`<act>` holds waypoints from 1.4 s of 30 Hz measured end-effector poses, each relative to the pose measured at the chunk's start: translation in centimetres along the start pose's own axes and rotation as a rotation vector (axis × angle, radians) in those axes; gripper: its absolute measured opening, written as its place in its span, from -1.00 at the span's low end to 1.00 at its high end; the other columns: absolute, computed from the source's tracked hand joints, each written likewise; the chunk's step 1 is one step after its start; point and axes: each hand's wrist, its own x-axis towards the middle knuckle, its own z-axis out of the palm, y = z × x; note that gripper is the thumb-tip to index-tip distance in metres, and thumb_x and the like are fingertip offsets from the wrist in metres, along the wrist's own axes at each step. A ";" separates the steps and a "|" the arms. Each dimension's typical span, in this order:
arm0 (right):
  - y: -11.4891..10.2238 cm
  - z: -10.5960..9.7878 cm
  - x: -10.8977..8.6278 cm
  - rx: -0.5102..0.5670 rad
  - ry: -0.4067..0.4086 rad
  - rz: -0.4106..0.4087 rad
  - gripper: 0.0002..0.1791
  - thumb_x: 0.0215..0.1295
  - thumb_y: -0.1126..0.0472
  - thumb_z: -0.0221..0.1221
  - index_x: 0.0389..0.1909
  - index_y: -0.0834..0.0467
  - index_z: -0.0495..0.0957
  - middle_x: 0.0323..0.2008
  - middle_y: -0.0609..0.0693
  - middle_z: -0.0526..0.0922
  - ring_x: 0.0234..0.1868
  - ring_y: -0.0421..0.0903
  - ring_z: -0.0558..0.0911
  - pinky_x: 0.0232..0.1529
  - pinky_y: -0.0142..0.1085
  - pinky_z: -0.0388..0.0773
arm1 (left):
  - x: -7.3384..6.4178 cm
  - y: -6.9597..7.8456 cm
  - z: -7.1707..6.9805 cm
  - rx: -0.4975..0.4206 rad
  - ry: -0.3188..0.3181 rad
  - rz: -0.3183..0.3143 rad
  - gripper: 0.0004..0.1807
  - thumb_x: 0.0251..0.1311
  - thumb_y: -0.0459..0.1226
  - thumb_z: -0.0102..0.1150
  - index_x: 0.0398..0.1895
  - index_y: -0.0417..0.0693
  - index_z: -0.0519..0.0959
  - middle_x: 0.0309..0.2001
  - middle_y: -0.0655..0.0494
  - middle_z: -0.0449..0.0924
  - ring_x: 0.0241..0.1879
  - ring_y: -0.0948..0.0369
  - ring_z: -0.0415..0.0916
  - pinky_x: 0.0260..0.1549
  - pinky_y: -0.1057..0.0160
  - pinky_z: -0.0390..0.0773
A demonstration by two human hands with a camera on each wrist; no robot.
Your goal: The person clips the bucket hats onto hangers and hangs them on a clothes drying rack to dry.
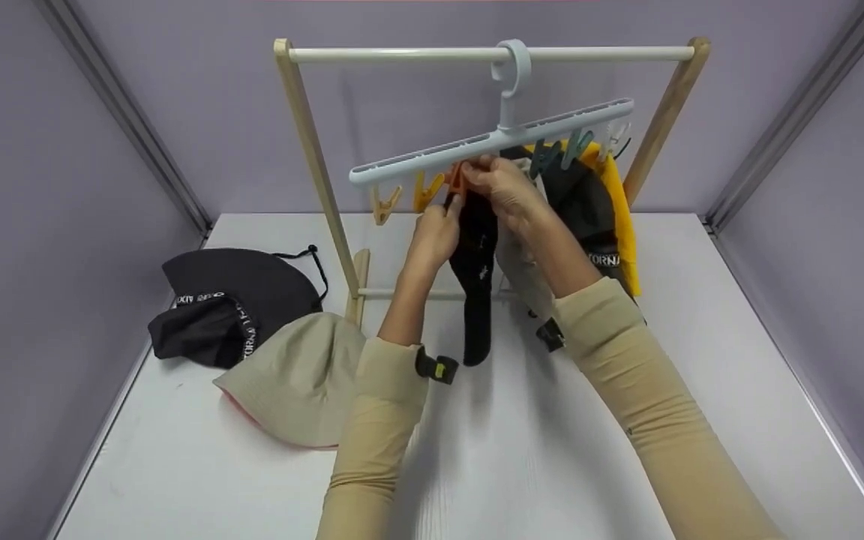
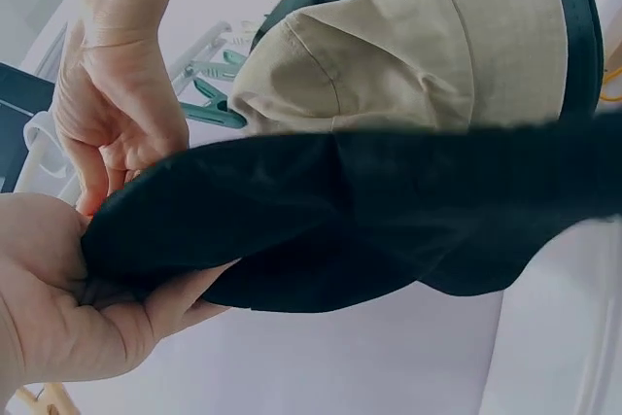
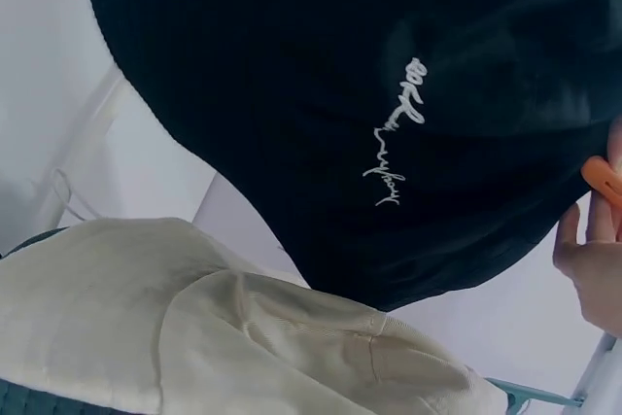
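Note:
A black bucket hat (image 1: pixel 475 255) with white script hangs crown-up beneath the pale blue hanger (image 1: pixel 432 159). My left hand (image 1: pixel 433 236) grips its crown, fingers partly hidden by the cloth in the left wrist view. With the right hand (image 1: pixel 507 191) I pinch an orange clothespin (image 1: pixel 457 180) on the hanger, right at the crown's edge; the clip also shows beside the black cloth in the right wrist view. Just to the right hangs a beige hat (image 2: pixel 379 55), near a green clip (image 2: pixel 212 104).
A wooden rack with a white bar (image 1: pixel 402 55) carries the tilted hanger. Yellow (image 1: pixel 426 192) and peach (image 1: pixel 385 205) clips dangle at its left; a black-and-yellow hat (image 1: pixel 589 202) hangs right. On the white table lie a black brimmed hat (image 1: pixel 274 277) and a beige bucket hat (image 1: pixel 301 382).

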 end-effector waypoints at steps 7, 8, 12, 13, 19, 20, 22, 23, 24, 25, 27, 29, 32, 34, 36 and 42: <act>0.1 0.2 0.1 0.044 0.030 0.009 -0.91 0.30 0.46 -0.01 -0.19 0.34 0.38 -0.21 0.11 0.47 -0.13 -0.08 0.46 0.00 -0.34 0.34 | -0.2 0.4 0.0 -0.081 0.010 -0.019 -0.49 0.43 -0.08 -0.32 0.02 -0.35 0.44 -0.50 0.07 0.25 -0.50 0.20 0.25 -0.50 0.29 0.27; 0.1 0.1 0.1 0.047 0.030 0.010 -0.93 0.30 0.46 -0.01 -0.22 0.33 0.38 -0.22 0.10 0.47 -0.14 -0.09 0.45 -0.01 -0.34 0.34 | -0.2 0.4 0.0 -0.092 0.008 -0.017 -0.49 0.43 -0.08 -0.31 0.04 -0.36 0.42 -0.49 0.07 0.24 -0.47 0.18 0.26 -0.49 0.30 0.27; 0.0 0.0 0.0 0.086 0.011 0.013 -0.94 0.30 0.47 -0.02 -0.25 0.32 0.39 -0.22 0.10 0.50 -0.11 -0.07 0.47 0.03 -0.33 0.33 | -0.1 0.4 0.0 -0.125 0.006 -0.020 -0.49 0.43 -0.08 -0.31 0.04 -0.38 0.42 -0.49 0.08 0.22 -0.45 0.16 0.28 -0.49 0.30 0.29; 0.0 0.0 -0.1 0.082 0.005 0.012 -0.94 0.31 0.46 -0.02 -0.25 0.32 0.39 -0.21 0.10 0.49 -0.10 -0.07 0.47 0.03 -0.33 0.33 | -0.1 0.4 0.0 -0.137 0.003 -0.024 -0.49 0.43 -0.08 -0.31 0.02 -0.38 0.42 -0.50 0.08 0.20 -0.48 0.16 0.26 -0.51 0.29 0.27; 0.2 0.1 -0.4 0.060 -0.015 -0.002 -0.88 0.35 0.41 -0.05 -0.16 0.35 0.39 -0.17 0.11 0.47 -0.08 -0.07 0.45 0.04 -0.33 0.31 | -0.3 0.4 0.0 -0.164 0.009 -0.022 -0.53 0.43 -0.08 -0.29 0.02 -0.31 0.42 -0.60 0.13 0.14 -0.63 0.25 0.12 -0.60 0.32 0.19; 0.3 0.1 -0.5 0.068 -0.016 -0.002 -0.87 0.35 0.40 -0.05 -0.15 0.36 0.39 -0.17 0.13 0.48 -0.08 -0.06 0.45 0.05 -0.32 0.31 | -0.3 0.4 0.0 -0.163 0.014 -0.019 -0.56 0.42 -0.08 -0.28 -0.01 -0.28 0.43 -0.61 0.14 0.14 -0.65 0.27 0.11 -0.61 0.33 0.17; 0.3 0.1 -0.6 0.088 -0.023 -0.005 -0.83 0.36 0.39 -0.06 -0.11 0.39 0.37 -0.18 0.15 0.50 -0.06 -0.02 0.45 0.06 -0.30 0.31 | -0.4 0.4 0.0 -0.164 0.022 -0.022 -0.57 0.42 -0.07 -0.27 -0.21 -0.26 0.45 -0.64 0.15 0.13 -0.68 0.29 0.08 -0.65 0.34 0.15; 0.3 0.1 -0.7 0.095 -0.031 -0.006 -0.80 0.37 0.38 -0.07 -0.08 0.41 0.36 -0.18 0.16 0.51 -0.04 0.00 0.45 0.07 -0.30 0.30 | -0.4 0.4 0.0 -0.163 0.025 -0.022 -0.57 0.42 -0.06 -0.27 -0.26 -0.25 0.44 -0.65 0.15 0.13 -0.69 0.29 0.07 -0.66 0.34 0.14; 0.3 0.0 -0.8 0.100 -0.041 -0.010 -0.77 0.37 0.37 -0.08 -0.04 0.42 0.35 -0.19 0.16 0.52 -0.03 0.01 0.46 0.07 -0.29 0.30 | -0.3 0.5 0.0 -0.159 0.031 -0.021 -0.57 0.41 -0.06 -0.27 -0.29 -0.25 0.44 -0.65 0.15 0.13 -0.69 0.29 0.09 -0.65 0.34 0.15; 0.4 0.0 -0.8 0.108 -0.055 -0.014 -0.74 0.38 0.36 -0.09 0.00 0.43 0.33 -0.18 0.16 0.53 -0.01 0.02 0.45 0.08 -0.29 0.29 | -0.3 0.5 0.1 -0.150 0.037 -0.020 -0.55 0.41 -0.05 -0.28 -0.30 -0.26 0.45 -0.64 0.14 0.14 -0.67 0.27 0.10 -0.65 0.33 0.16; 0.4 -0.2 -0.8 0.132 -0.083 -0.013 -0.67 0.39 0.35 -0.11 0.08 0.46 0.27 -0.16 0.17 0.54 0.04 0.04 0.44 0.11 -0.30 0.27 | -0.3 0.6 0.1 -0.136 0.047 -0.021 -0.51 0.41 -0.03 -0.28 -0.24 -0.30 0.47 -0.61 0.12 0.16 -0.61 0.24 0.18 -0.60 0.32 0.21; 0.4 -0.4 -0.9 0.163 -0.105 -0.003 -0.62 0.40 0.34 -0.12 0.15 0.47 0.22 -0.13 0.18 0.54 0.09 0.04 0.42 0.13 -0.31 0.25 | -0.4 0.6 0.1 -0.119 0.056 -0.023 -0.49 0.41 -0.03 -0.28 -0.15 -0.34 0.47 -0.58 0.11 0.18 -0.56 0.19 0.23 -0.56 0.30 0.25; 0.5 -0.6 -1.0 0.210 -0.121 0.009 -0.59 0.41 0.34 -0.13 0.19 0.47 0.20 -0.11 0.20 0.54 0.13 0.06 0.39 0.14 -0.31 0.23 | -0.4 0.6 0.2 -0.099 0.053 -0.029 -0.50 0.41 -0.03 -0.28 -0.20 -0.31 0.48 -0.58 0.11 0.19 -0.54 0.18 0.26 -0.56 0.30 0.27; 0.7 -0.7 -1.0 0.227 -0.129 0.006 -0.61 0.41 0.33 -0.13 0.17 0.46 0.22 -0.10 0.21 0.55 0.13 0.07 0.40 0.15 -0.31 0.22 | -0.4 0.6 0.2 -0.094 0.051 -0.034 -0.52 0.41 -0.03 -0.28 -0.34 -0.25 0.46 -0.60 0.11 0.18 -0.59 0.20 0.24 -0.60 0.30 0.25; 0.8 -0.8 -1.1 0.241 -0.137 -0.001 -0.62 0.41 0.31 -0.14 0.16 0.44 0.25 -0.09 0.20 0.54 0.13 0.07 0.40 0.15 -0.30 0.22 | -0.4 0.6 0.2 -0.092 0.055 -0.036 -0.54 0.41 -0.03 -0.28 -0.42 -0.20 0.43 -0.62 0.12 0.17 -0.61 0.21 0.22 -0.62 0.31 0.24; 1.7 -0.7 -1.2 0.309 -0.159 -0.042 -0.65 0.43 0.27 -0.16 0.11 0.39 0.30 -0.03 0.20 0.50 0.15 0.07 0.37 0.17 -0.29 0.20 | -0.3 0.2 0.0 -0.050 0.085 -0.014 -0.55 0.41 -0.03 -0.27 -0.50 -0.15 0.40 -0.63 0.12 0.17 -0.59 0.19 0.24 -0.62 0.29 0.24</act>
